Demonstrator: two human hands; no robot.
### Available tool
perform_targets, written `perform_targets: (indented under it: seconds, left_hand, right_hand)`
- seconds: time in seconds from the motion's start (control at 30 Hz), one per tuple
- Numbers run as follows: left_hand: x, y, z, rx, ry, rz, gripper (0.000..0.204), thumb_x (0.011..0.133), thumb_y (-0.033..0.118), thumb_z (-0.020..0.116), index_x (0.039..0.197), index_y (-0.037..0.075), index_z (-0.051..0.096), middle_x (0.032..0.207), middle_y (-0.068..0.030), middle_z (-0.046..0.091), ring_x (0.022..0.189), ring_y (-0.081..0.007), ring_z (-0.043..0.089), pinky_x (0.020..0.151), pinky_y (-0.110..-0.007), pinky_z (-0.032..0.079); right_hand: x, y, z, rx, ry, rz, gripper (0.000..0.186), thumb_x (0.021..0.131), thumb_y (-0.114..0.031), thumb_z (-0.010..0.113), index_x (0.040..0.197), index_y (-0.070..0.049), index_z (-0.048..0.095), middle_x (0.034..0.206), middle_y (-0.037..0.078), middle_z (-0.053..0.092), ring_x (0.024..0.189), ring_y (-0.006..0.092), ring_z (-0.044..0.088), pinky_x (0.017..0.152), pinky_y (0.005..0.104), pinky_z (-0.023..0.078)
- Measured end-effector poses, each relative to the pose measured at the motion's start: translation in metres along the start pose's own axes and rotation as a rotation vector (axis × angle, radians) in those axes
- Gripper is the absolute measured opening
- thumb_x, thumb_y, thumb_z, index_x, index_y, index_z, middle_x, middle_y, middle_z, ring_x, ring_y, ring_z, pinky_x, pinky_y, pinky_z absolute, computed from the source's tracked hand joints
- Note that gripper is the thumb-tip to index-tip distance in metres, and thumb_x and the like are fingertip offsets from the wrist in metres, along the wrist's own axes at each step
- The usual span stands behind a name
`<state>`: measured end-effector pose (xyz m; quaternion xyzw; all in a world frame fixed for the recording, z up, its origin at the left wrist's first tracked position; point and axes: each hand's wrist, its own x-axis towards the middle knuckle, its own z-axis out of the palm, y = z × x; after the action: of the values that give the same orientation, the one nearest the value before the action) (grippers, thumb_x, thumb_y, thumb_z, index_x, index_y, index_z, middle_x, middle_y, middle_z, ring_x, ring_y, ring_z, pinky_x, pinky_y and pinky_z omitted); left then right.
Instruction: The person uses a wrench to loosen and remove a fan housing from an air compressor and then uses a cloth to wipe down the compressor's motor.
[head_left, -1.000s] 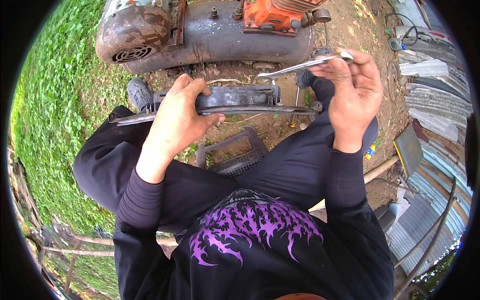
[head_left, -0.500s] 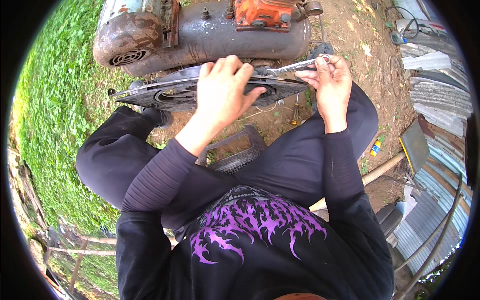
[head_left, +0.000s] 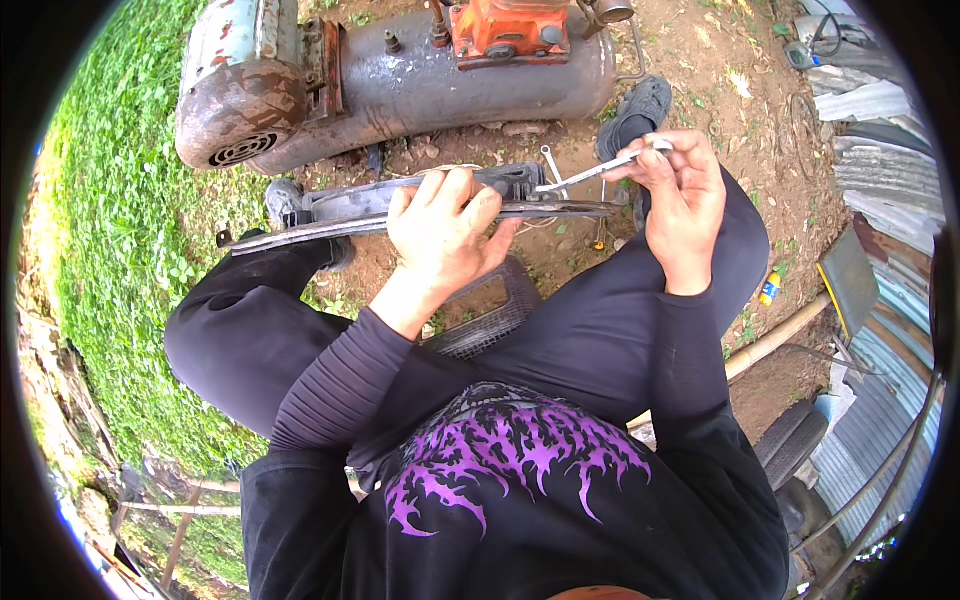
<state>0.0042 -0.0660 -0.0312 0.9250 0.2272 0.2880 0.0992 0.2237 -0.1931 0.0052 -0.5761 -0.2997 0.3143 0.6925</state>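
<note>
My left hand (head_left: pixel 440 228) is closed over the upper edge of a black fan shroud (head_left: pixel 345 205), which stands almost edge-on between my knees. Its thumb lies along the near side. Between the thumb and fingers of my right hand (head_left: pixel 685 210) is a silver combination wrench (head_left: pixel 595 175). The wrench's far end reaches a dark bracket-like part at the shroud's right end; I cannot make out whether it sits on a fastener. A second wrench (head_left: pixel 548 160) shows just behind the shroud.
An air compressor with a grey tank (head_left: pixel 470 80), an orange pump head (head_left: pixel 510 35) and a rusty motor (head_left: pixel 240 110) lies beyond. Under my lap is a dark plastic crate-like seat (head_left: pixel 490 320). Corrugated sheets (head_left: pixel 860 450), a wooden-handled tool (head_left: pixel 775 340) and a yellow bottle (head_left: pixel 770 288) are at right.
The shroud has tipped to a more edge-on position, so its round openings no longer show. My right hand and the wrench have shifted slightly right and nearer, and the second wrench has come into view.
</note>
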Motion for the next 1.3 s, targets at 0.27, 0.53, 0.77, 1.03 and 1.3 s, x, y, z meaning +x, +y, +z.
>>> perform_targets:
  seconds: [0.27,0.53,0.77,1.03,1.3]
  left_hand:
    - [-0.001,0.005,-0.001,0.019,-0.019,-0.06,0.04,0.06,0.038,0.087,0.076,0.021,0.055,0.082,0.0006,0.05,0.075,-0.0215,0.055,0.068,-0.039,0.033]
    - [-0.002,0.009,0.0,0.028,-0.033,-0.107,0.041,0.056,0.037,0.087,0.079,0.02,0.058,0.084,-0.0003,0.052,0.076,-0.0228,0.056,0.068,-0.04,0.034]
    - [-0.003,0.012,0.0,0.04,-0.124,-0.17,0.038,0.062,0.034,0.085,0.094,0.02,0.07,0.092,-0.0005,0.056,0.09,-0.0227,0.059,0.074,-0.043,0.04]
    - [-0.012,0.003,0.007,-0.083,-0.121,-0.265,0.056,0.062,0.039,0.085,0.11,0.014,0.073,0.109,-0.0028,0.067,0.098,-0.0249,0.062,0.079,-0.046,0.041]
    - [-0.015,0.008,0.004,0.037,-0.046,-0.201,0.042,0.061,0.041,0.087,0.085,0.018,0.061,0.1,-0.003,0.062,0.093,-0.024,0.061,0.079,-0.042,0.038]
  right_hand:
    - [-0.013,0.001,-0.012,-0.118,-0.163,-0.137,0.007,0.105,-0.001,0.061,0.11,0.004,0.057,0.105,0.016,0.071,0.095,0.0217,0.074,0.086,0.036,0.062]
    - [-0.004,-0.026,0.039,-0.511,-0.216,-0.218,0.002,0.1,0.0,0.067,0.1,0.001,0.065,0.092,0.011,0.074,0.084,0.0189,0.077,0.074,0.0292,0.06]
    - [0.023,-0.042,0.084,-0.861,-0.448,-0.416,0.011,0.096,-0.011,0.067,0.102,-0.007,0.06,0.088,0.013,0.072,0.077,0.0358,0.073,0.064,0.044,0.058]
    - [0.023,-0.05,0.148,-1.25,-0.635,-0.271,0.018,0.095,-0.014,0.059,0.109,-0.004,0.056,0.088,0.019,0.072,0.084,0.0405,0.073,0.07,0.0474,0.059]
    - [0.019,-0.057,0.081,-0.615,-0.324,-0.193,0.015,0.098,0.004,0.061,0.111,-0.002,0.06,0.09,0.011,0.072,0.082,0.0249,0.076,0.074,0.034,0.061]
